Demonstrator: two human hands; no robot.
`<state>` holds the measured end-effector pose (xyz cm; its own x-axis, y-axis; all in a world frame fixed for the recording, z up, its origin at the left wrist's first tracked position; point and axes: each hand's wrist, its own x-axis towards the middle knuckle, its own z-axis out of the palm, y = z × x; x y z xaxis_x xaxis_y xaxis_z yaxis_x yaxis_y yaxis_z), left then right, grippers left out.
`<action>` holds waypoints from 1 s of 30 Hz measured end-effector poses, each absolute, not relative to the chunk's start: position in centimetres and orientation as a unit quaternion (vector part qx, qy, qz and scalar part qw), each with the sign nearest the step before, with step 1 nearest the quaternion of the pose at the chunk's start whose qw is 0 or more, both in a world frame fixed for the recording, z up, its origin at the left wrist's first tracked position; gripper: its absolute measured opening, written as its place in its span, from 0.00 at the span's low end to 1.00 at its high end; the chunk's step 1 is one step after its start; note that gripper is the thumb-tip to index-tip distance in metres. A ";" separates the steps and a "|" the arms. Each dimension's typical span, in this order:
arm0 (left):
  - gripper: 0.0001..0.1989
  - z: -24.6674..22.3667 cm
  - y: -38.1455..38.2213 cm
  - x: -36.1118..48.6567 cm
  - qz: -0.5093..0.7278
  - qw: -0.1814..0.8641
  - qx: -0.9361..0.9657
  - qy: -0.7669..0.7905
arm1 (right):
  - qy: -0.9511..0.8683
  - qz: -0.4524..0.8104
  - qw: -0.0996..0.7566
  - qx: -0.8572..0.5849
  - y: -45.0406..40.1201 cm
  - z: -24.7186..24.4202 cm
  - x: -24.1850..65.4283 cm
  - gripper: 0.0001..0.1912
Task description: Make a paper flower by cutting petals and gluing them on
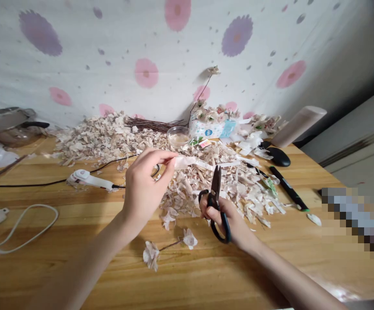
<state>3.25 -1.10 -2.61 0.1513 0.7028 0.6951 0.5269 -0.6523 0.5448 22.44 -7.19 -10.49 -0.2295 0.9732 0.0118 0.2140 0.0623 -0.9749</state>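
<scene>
Between thumb and fingers, my left hand (150, 176) pinches the end of a pale, thin strip (185, 162), which stretches to the right over the heap. Black-handled scissors (216, 193) are in my right hand (224, 217), their blades pointing up and looking nearly closed just below the strip. Under and behind both hands lies a wide heap of pale petals and scraps (187, 185). A short twig with two pale flowers (151, 255) rests on the wooden table (116, 280), nearer to me than the heap.
Behind the heap are brown twigs (156, 125), a clear bowl (178, 136) and a tissue box (213, 129) with flowers on it. A mouse (280, 156) and black stick (289, 188) lie right. Left are a white hot-glue-gun-like device (90, 179), cables and metal pots (9, 125).
</scene>
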 end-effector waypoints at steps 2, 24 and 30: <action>0.07 -2.5 -1.3 3.3 0.514 0.072 0.759 0.394 | -0.632 0.490 0.385 -0.461 -7.5 -10.5 22.6 0.30; 0.10 -3.4 -3.0 4.4 0.503 -0.008 0.823 0.262 | -0.712 0.448 0.353 -0.410 -8.2 -9.7 22.4 0.34; 0.10 -3.6 -3.3 4.6 0.499 0.012 0.829 0.252 | -0.706 0.450 0.369 -0.404 -8.2 -9.7 22.3 0.32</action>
<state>4.59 -3.28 -3.63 0.3759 0.4300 0.8208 0.4063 -0.8726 0.2711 22.35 -8.22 -9.71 -0.4019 0.9022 0.1569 0.2374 0.2682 -0.9337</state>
